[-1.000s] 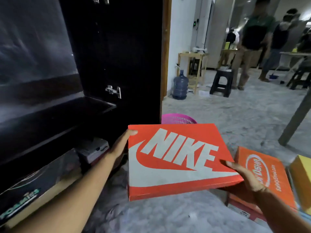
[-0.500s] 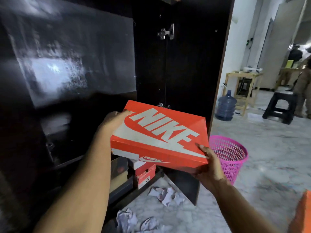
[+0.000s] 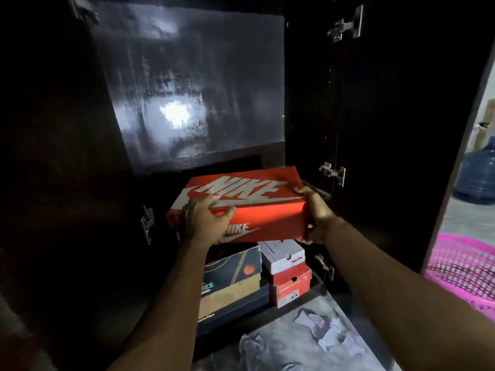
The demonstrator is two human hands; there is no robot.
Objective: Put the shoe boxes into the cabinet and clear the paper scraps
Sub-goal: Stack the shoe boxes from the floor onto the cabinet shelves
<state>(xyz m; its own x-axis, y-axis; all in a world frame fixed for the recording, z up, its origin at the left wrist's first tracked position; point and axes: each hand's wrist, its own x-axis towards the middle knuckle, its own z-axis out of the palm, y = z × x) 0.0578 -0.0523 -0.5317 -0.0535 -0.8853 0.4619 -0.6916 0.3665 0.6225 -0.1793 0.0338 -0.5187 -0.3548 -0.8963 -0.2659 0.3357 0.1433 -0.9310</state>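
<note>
I hold an orange Nike shoe box (image 3: 257, 204) at the mouth of the dark cabinet (image 3: 308, 84), level with its middle shelf. My left hand (image 3: 206, 220) grips the box's near left corner, thumb on the lid. My right hand (image 3: 316, 212) clasps its right end. Below the box, on the bottom shelf, stand a dark blue and tan shoe box (image 3: 233, 285) and a stack of small white and red boxes (image 3: 288, 274). Crumpled paper scraps (image 3: 329, 333) lie on the floor in front of the cabinet.
The cabinet's right door (image 3: 401, 129) stands open, hinges showing. A pink plastic basket (image 3: 466, 271) sits on the floor at the right. A blue water jug (image 3: 479, 178) is behind it. The cabinet's back panel reflects light.
I have turned to face the cabinet and carried the Nike box forward and in toward the shelf. My left hand has shifted from the far side to the near left corner.
</note>
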